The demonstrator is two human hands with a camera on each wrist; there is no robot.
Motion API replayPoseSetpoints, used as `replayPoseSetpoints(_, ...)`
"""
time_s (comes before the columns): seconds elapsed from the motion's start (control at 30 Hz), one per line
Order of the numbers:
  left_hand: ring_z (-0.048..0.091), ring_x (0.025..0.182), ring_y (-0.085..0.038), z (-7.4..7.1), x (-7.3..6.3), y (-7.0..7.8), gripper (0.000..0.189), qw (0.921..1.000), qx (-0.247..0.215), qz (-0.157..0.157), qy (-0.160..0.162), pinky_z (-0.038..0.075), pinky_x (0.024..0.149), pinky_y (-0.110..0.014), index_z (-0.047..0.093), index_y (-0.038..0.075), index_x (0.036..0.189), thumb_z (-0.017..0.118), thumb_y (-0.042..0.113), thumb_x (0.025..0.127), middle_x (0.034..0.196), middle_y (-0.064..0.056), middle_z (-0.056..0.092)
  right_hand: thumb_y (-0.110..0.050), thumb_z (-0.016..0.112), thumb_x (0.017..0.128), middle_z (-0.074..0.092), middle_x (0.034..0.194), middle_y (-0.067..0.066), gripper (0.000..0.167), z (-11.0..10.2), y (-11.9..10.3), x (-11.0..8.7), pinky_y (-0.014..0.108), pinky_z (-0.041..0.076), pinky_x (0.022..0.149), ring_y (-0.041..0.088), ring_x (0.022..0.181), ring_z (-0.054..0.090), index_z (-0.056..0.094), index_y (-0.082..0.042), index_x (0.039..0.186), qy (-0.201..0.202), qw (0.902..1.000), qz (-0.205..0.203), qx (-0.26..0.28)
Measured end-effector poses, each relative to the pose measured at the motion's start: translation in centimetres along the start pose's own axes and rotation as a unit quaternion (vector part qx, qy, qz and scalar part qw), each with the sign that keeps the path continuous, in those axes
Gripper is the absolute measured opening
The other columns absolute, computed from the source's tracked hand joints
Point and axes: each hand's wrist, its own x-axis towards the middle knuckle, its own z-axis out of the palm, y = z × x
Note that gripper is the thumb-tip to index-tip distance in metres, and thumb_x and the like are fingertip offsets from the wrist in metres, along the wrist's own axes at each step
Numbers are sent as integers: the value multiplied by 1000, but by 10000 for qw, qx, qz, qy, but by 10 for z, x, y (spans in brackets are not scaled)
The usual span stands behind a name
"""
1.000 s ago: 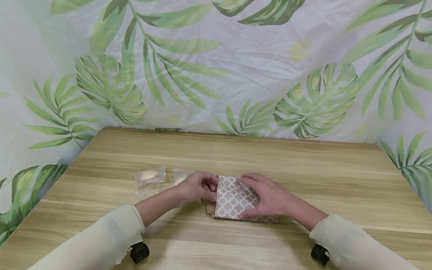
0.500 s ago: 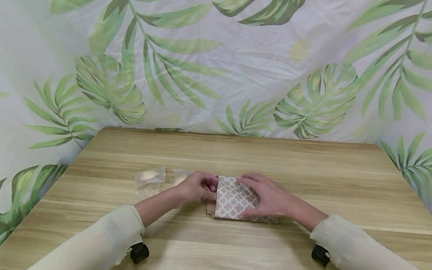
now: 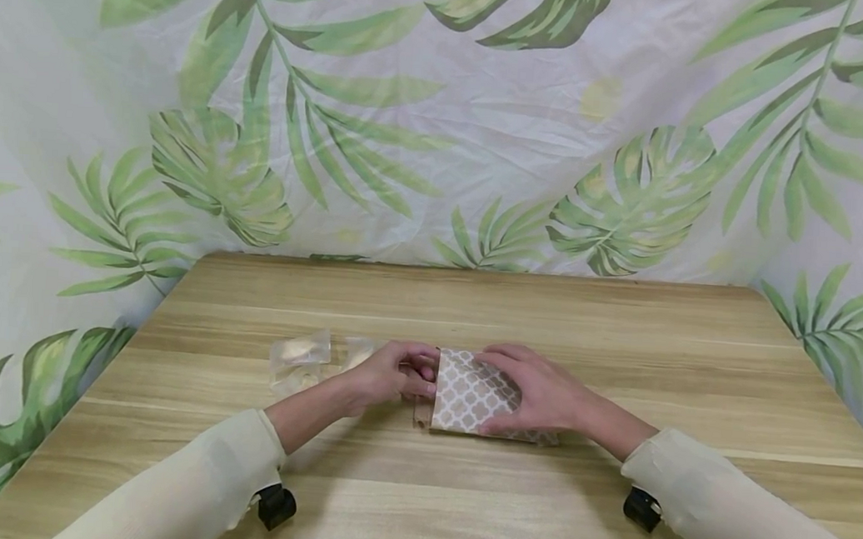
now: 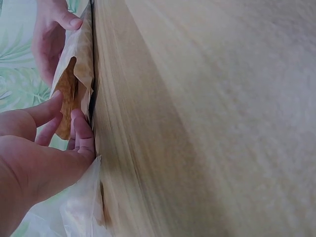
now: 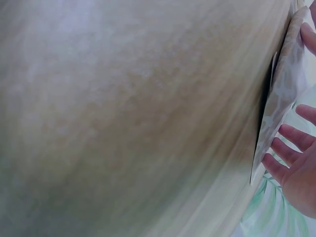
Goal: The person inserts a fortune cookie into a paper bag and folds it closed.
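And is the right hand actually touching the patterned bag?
Touching. In the left wrist view, the thumb of the right hand lies against the patterned bag, no gap visible.

Table point(image 3: 415, 502): finished in light wood grain, banded from side to side, far corners rounded. Laid directly on it, near the middle: one bag point(image 3: 468, 396), tan, printed with a white lattice, mouth turned left and parted. Grouped to the left of the bag: clear packets point(image 3: 300, 350), at least three, pale contents; the rightmost is partly hidden.
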Motion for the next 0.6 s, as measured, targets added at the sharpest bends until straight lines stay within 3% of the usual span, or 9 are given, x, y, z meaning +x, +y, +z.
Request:
replayPoseSetpoints(0.27,58,89,-17,0,0,1,49,10000,24,-40,56,48,72,-27,55,-6,142,68,-6,95,106,-13,62,-61,84,76,45,156,21,98,-2,-2,0,60,38,114,41,143,44,51,-9,152,-18,10000,27,77)
replayPoseSetpoints(0.43,57,81,-17,2,5,3,27,9993,-55,-327,145,47,69,-27,61,-6,129,57,0,103,100,-8,64,-61,84,74,46,156,21,99,0,-1,0,60,38,114,42,142,44,51,-9,151,-2,10000,9,10)
replayPoseSetpoints(0.6,58,74,-15,2,11,9,22,9979,-98,-590,252,45,62,-25,63,-7,123,54,4,106,90,-7,63,-60,85,74,46,155,21,99,0,-2,-1,59,38,114,42,142,45,52,-9,151,5,10000,0,1)
